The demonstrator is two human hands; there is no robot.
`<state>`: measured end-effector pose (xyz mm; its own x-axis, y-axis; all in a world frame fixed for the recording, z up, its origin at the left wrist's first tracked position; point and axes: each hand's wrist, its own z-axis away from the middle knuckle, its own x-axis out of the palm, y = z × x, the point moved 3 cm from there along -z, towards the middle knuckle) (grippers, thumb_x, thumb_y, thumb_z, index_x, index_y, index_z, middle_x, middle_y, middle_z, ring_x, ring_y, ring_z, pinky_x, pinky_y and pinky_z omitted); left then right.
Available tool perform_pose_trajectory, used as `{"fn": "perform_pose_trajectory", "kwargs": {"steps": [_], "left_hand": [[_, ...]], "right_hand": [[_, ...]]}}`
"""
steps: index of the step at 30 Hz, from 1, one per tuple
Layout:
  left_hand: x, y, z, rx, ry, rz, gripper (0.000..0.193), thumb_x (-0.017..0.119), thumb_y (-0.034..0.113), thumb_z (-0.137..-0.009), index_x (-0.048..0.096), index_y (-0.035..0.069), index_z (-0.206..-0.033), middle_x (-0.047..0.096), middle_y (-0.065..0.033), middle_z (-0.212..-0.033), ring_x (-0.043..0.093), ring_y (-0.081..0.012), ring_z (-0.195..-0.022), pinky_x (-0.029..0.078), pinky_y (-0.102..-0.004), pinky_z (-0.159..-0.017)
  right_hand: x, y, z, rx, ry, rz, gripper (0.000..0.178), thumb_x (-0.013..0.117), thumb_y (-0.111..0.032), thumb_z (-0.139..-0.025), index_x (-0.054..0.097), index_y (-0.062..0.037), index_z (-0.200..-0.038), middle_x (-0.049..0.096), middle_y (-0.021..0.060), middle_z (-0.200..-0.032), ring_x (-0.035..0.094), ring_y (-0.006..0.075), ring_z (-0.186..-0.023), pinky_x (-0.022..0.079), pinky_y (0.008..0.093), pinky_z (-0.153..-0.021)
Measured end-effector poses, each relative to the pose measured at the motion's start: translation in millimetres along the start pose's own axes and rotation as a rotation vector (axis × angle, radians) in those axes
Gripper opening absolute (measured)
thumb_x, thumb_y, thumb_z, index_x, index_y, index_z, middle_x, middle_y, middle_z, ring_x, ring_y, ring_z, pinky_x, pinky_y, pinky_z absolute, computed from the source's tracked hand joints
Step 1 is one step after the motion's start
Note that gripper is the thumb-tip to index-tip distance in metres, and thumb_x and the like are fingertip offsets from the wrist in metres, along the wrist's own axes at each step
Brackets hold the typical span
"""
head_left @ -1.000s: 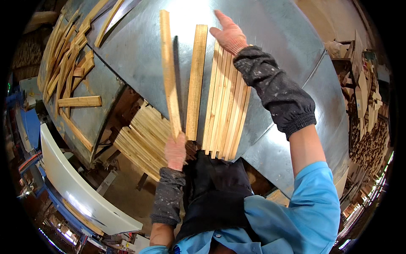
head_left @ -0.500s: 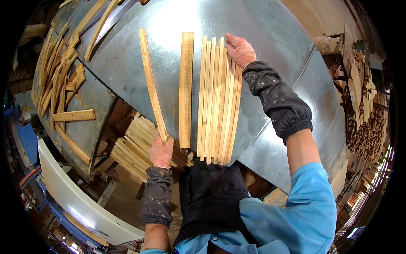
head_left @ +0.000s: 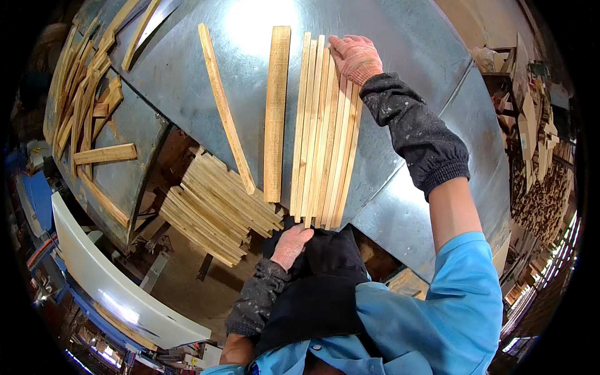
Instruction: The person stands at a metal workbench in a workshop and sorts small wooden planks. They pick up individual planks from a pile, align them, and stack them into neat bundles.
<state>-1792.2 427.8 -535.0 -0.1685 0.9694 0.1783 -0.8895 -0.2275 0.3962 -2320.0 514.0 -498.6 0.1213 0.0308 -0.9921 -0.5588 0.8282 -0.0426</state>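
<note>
A row of narrow wooden strips [head_left: 322, 137] lies side by side on the metal tabletop in front of me. Over its far right ends my gloved right hand [head_left: 357, 57] is closed, fingers curled against the wood. My gloved left hand [head_left: 292, 245] is at the near ends, just below a strip that sticks out slightly. Its fingers look folded together, and whatever may be in them is hidden. To the left of the row lies a wider wooden board [head_left: 276, 112]. Further left, a single wooden strip [head_left: 226, 109] lies slanted, apart from the board.
Below the table's edge, at left, sits a stack of wooden strips [head_left: 212, 206]. A jumbled heap of wood offcuts [head_left: 84, 106] covers the left metal surface [head_left: 140, 134]. A pale curved panel [head_left: 119, 294] stands at lower left. More stacked wood [head_left: 540, 200] is at the right.
My left hand has let go of the slanted strip and moved right and down to the row's near ends. The right hand stays at the far ends, its fingers more curled.
</note>
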Motion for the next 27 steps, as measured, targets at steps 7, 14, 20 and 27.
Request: {"fn": "perform_pose_trajectory", "kwargs": {"steps": [7, 14, 20, 27], "left_hand": [[28.9, -0.3, 3.2, -0.201, -0.260, 0.856, 0.029, 0.060, 0.015, -0.103, 0.061, -0.003, -0.127, 0.069, -0.0153, -0.121, 0.067, -0.0303, -0.112, 0.054, -0.0429, -0.099], [38.6, 10.8, 12.2, -0.128, -0.305, 1.069, 0.024, 0.063, 0.013, -0.102, 0.062, -0.003, -0.119, 0.068, -0.0127, -0.118, 0.063, -0.0254, -0.113, 0.051, -0.0383, -0.100], [43.0, 16.0, 18.6, -0.103, -0.225, 0.864, 0.013, 0.064, 0.010, -0.098, 0.070, -0.002, -0.101, 0.072, -0.0080, -0.103, 0.067, -0.0187, -0.099, 0.054, -0.0333, -0.091], [33.6, 48.9, 52.8, -0.035, -0.111, 0.230, 0.037, 0.083, 0.030, -0.086, 0.070, 0.008, -0.113, 0.062, 0.0018, -0.085, 0.056, -0.0093, -0.069, 0.046, -0.0264, -0.061]], "right_hand": [[-3.2, -4.7, 6.0, -0.034, 0.004, 0.000, 0.040, 0.052, -0.035, -0.106, 0.064, -0.0151, -0.139, 0.073, 0.0082, -0.125, 0.059, 0.0305, -0.130, 0.039, 0.0451, -0.116], [-12.9, -5.7, 4.8, 0.093, 0.009, -0.199, 0.050, 0.065, -0.031, -0.096, 0.061, -0.0128, -0.143, 0.072, 0.0100, -0.117, 0.063, 0.0308, -0.115, 0.047, 0.0433, -0.108], [-41.3, -14.3, 18.2, 0.211, 0.071, -0.430, 0.062, 0.069, -0.025, -0.093, 0.053, -0.0130, -0.151, 0.063, 0.0113, -0.134, 0.061, 0.0297, -0.123, 0.051, 0.0427, -0.107], [-55.3, -23.0, 39.1, 0.398, 0.124, -0.952, 0.067, 0.065, -0.010, -0.090, 0.049, -0.0040, -0.154, 0.062, 0.0138, -0.135, 0.061, 0.0215, -0.111, 0.052, 0.0372, -0.100]]}}
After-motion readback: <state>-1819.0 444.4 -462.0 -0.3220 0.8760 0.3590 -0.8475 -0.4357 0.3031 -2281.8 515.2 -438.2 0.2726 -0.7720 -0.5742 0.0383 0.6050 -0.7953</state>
